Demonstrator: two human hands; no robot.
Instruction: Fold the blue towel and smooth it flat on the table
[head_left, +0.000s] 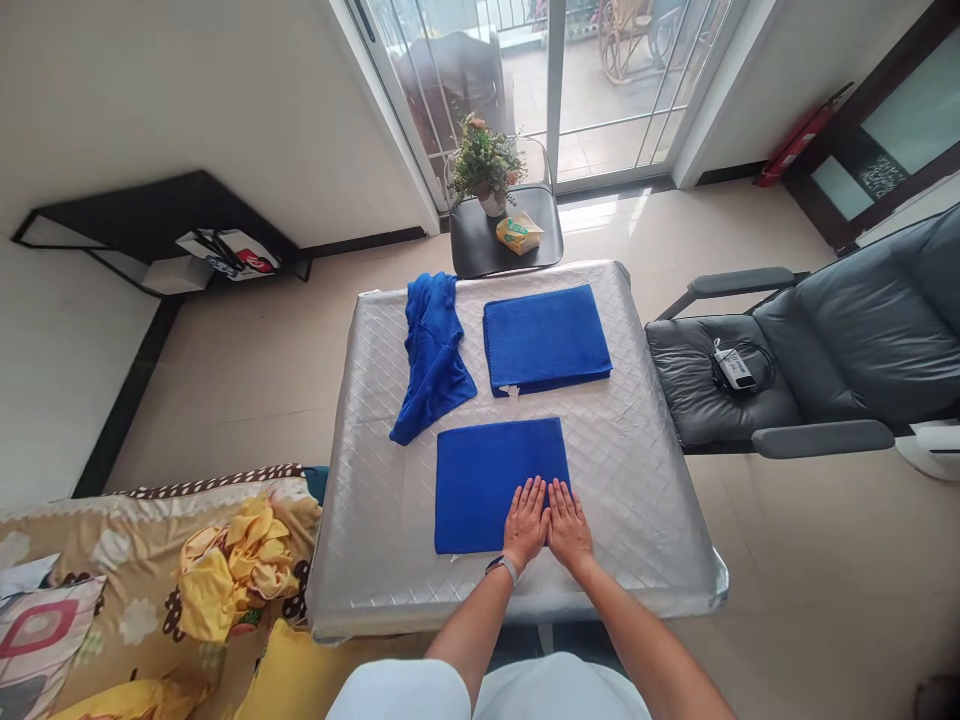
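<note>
A blue towel [476, 485], folded into a flat rectangle, lies on the table near its front edge. My left hand [526, 520] rests flat on the towel's right part, fingers stretched out. Beside it, thumbs nearly touching, my right hand [568, 522] lies flat along the towel's right edge. Behind them sits a neat stack of folded blue towels [549, 338], with a white tag at its front edge. To the left of the stack, a crumpled blue towel [433, 360] reaches over the table's far edge.
A silver quilted cover [637, 500] drapes the table. A dark chair [506, 262] with a potted plant [487, 165] and a yellow packet [519, 234] stands beyond. On the right is a grey armchair [720, 400]; at lower left, a bed [142, 540] with yellow cloth [240, 565].
</note>
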